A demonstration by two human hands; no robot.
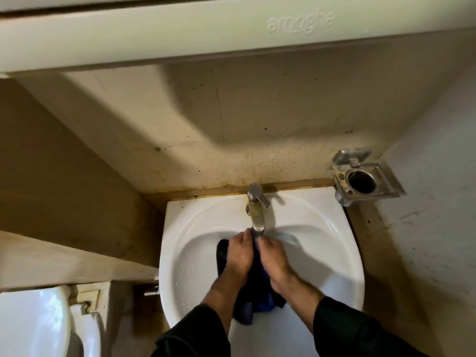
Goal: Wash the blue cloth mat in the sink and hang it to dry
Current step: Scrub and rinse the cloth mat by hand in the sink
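Visibly wet, bunched blue mat (257, 302)

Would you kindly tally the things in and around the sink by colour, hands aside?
White: 2, the sink and the toilet tank
Metal: 2, the tap and the wall holder
Blue: 1, the cloth mat, gripped by the left hand and the right hand
Total: 5
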